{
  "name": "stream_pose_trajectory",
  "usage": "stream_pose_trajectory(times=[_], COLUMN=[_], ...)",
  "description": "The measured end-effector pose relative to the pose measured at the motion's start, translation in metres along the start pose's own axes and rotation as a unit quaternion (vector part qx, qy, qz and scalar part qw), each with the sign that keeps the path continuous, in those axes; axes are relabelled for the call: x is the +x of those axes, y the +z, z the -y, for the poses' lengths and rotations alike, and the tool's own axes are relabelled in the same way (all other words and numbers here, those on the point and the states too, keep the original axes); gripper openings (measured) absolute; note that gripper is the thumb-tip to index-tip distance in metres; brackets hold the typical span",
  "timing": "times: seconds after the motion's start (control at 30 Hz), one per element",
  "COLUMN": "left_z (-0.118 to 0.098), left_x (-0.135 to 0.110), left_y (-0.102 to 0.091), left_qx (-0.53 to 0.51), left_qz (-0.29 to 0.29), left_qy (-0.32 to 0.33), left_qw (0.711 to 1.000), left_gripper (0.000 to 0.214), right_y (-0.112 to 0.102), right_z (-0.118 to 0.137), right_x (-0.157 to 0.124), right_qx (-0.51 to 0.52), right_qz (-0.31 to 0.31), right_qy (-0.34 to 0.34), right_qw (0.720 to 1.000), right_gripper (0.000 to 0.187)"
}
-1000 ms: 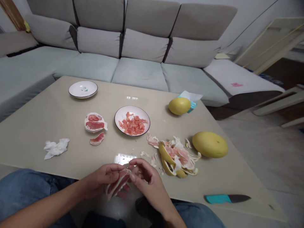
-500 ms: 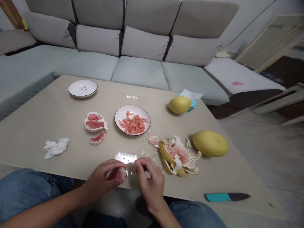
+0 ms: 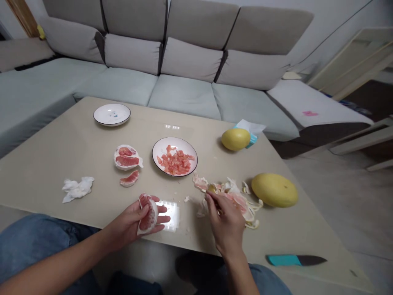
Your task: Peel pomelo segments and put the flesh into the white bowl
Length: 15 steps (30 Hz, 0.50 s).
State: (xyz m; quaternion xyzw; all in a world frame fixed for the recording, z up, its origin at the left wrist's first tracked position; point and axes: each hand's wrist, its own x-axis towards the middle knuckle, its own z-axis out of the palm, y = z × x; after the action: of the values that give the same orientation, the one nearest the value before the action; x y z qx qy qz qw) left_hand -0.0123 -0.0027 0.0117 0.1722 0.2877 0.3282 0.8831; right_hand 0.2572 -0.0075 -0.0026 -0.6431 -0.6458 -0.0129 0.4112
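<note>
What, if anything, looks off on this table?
Mostly the mess: peel heaped straight on the table by the right hand, with white scraps strewn beside it. Also the knife, lying with its blade uncovered close to the near edge. I see nothing broken.

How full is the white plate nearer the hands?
Partly full: pink fruit pieces cover much of the white plate, but bare surface shows toward its far rim.

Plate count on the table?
2. One white plate around the middle of the table, holding pomelo pieces; the second white plate near the far left corner. No others visible; none seem hidden.
</note>
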Motion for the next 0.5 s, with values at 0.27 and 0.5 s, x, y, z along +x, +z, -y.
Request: stream_pose_trajectory(times=[0.27, 0.5], left_z=[0.000, 0.003], left_x=[0.004, 0.007], left_y=[-0.003, -0.001], left_qx=[-0.020, 0.033], left_qz=[-0.023, -0.131], left_qy=[0.009, 0.014], left_qw=[1.000, 0.991], left_gripper=[0.016, 0.017], right_y=[-0.005, 0.003], right_z=[-0.011, 0.015], right_x=[0.006, -0.004], right_qx=[-0.096, -0.012], right_qz=[-0.009, 0.017], right_qy=[-0.048, -0.038], right_qw=[0.994, 0.999], right_gripper=[0.023, 0.014])
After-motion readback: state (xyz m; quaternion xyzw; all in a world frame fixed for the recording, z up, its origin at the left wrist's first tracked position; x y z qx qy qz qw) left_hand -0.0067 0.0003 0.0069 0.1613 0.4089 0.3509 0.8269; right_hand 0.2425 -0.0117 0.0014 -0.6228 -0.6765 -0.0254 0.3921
